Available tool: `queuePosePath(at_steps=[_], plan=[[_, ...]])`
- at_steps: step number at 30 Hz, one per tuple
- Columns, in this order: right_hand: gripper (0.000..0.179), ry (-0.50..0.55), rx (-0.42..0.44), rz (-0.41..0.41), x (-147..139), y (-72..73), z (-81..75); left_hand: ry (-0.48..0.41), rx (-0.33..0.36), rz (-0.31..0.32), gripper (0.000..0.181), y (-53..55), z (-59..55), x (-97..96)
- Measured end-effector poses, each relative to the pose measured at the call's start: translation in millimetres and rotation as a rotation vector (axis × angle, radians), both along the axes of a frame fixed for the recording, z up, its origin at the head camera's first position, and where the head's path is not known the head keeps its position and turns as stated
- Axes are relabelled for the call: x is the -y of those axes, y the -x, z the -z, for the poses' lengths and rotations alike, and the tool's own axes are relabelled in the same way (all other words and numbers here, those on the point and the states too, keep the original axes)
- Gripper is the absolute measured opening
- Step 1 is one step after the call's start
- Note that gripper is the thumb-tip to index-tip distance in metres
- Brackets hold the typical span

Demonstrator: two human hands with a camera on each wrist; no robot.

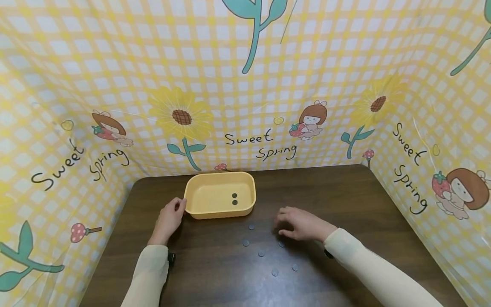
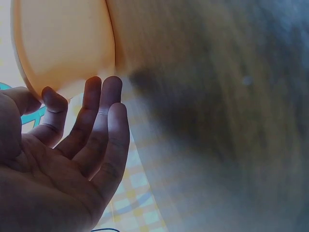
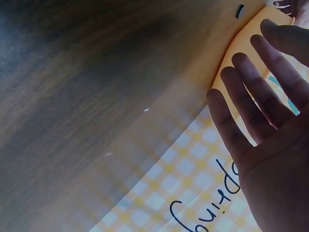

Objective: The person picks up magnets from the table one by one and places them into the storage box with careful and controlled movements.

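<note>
A yellow rectangular tub point(image 1: 220, 215) stands at the back of the table, left of the middle. Two small dark round discs point(image 1: 235, 202) lie inside it near its right end. My left hand point(image 1: 169, 217) pinches the tub's left rim between thumb and index finger; the other fingers extend beside the wall, as the left wrist view shows. To the right of the tub, my right hand point(image 1: 303, 224) hovers low over the table, holding nothing, its fingers spread and loosely bent in the right wrist view. Several coin-like grey discs point(image 1: 261, 253) lie scattered in front of the tub, one point(image 1: 281, 244) just below the right hand.
The dark brown wooden table point(image 1: 215, 264) has rounded back corners. Yellow-and-white checked cloth point(image 1: 238, 98), printed with flowers and figures, hangs close around its back and sides. Nearest the front lie two more grey discs point(image 1: 275, 272).
</note>
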State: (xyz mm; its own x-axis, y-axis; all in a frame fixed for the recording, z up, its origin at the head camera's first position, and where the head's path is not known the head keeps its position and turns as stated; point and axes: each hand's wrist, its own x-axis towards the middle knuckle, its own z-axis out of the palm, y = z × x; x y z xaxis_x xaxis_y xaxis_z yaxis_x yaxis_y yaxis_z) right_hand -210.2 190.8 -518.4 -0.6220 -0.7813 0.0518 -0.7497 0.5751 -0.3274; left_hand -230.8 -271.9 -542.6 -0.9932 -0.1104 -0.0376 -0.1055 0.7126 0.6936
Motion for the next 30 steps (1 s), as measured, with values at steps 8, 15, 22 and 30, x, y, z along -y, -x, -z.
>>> queuePosePath(at_steps=[8,15,22,30], plan=[[0.016,-0.06,-0.006,-0.016,-5,-9.6,2.6,0.001,0.014,0.004,0.048,-0.9,-1.5,-1.0],[0.019,-0.068,-0.009,-0.026,-7,-15.4,6.4,0.004,0.026,0.001,0.048,-0.7,-2.5,-1.3],[0.023,-0.077,-0.016,-0.045,-8,-18.9,9.6,0.01,0.022,0.003,0.047,-2.3,-2.9,-1.7],[0.023,-0.059,-0.051,-0.08,-10,-20.3,13.2,0.003,0.028,0.007,0.049,-3.1,-4.5,-1.6]])
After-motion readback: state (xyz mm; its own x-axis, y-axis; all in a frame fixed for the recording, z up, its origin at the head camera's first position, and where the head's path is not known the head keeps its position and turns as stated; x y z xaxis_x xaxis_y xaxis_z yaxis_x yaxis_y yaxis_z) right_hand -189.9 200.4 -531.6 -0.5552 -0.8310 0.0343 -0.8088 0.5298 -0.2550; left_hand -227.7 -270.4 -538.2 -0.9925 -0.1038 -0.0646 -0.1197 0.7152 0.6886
